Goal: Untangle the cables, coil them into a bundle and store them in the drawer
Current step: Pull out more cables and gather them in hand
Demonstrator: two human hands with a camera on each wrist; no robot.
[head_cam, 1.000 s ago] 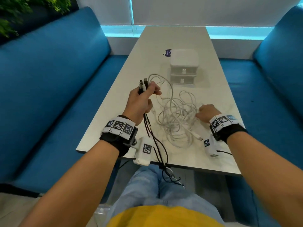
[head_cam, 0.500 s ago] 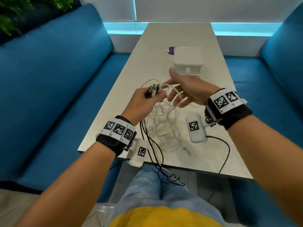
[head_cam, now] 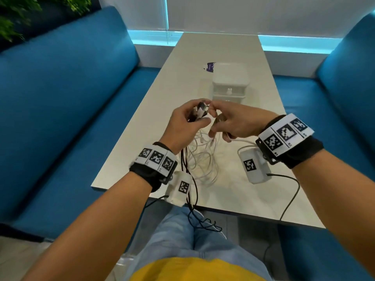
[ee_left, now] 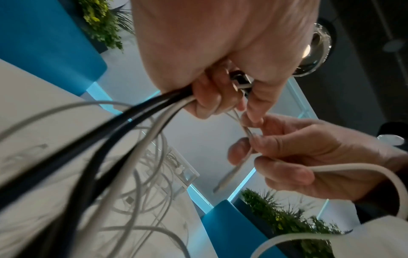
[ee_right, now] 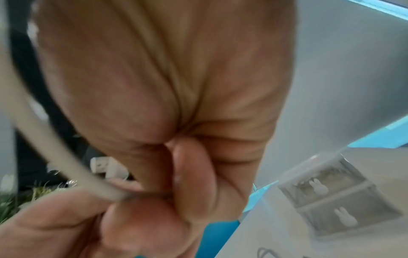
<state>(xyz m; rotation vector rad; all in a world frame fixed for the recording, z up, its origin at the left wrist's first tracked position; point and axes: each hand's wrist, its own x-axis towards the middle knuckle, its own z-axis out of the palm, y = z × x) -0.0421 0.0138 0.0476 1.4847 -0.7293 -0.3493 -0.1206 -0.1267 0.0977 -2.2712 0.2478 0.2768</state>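
Note:
My left hand (head_cam: 197,118) is raised over the table (head_cam: 154,126) and grips a bunch of cable plugs (head_cam: 200,109), black and white. Black cables (head_cam: 191,196) hang from it past the table's near edge onto my lap. White cables (head_cam: 203,161) trail from it into a loose tangle on the table. My right hand (head_cam: 216,120) meets the left and pinches a white cable (ee_left: 247,129) just under the plugs. That cable loops back past my right wrist (ee_right: 66,167). The small white drawer unit (head_cam: 229,84) stands behind the hands, both drawers closed.
A purple-and-white item (head_cam: 209,67) lies just behind the drawer unit. Blue sofa seats (head_cam: 67,102) flank the table on both sides. A thin black lead (head_cam: 292,196) runs from my right wrist camera over the table's near edge. Plants (head_cam: 18,13) stand at far left.
My right hand rose from the tangle on the table, came over to the left hand and took hold of a white cable. The left hand kept its grip on the plugs.

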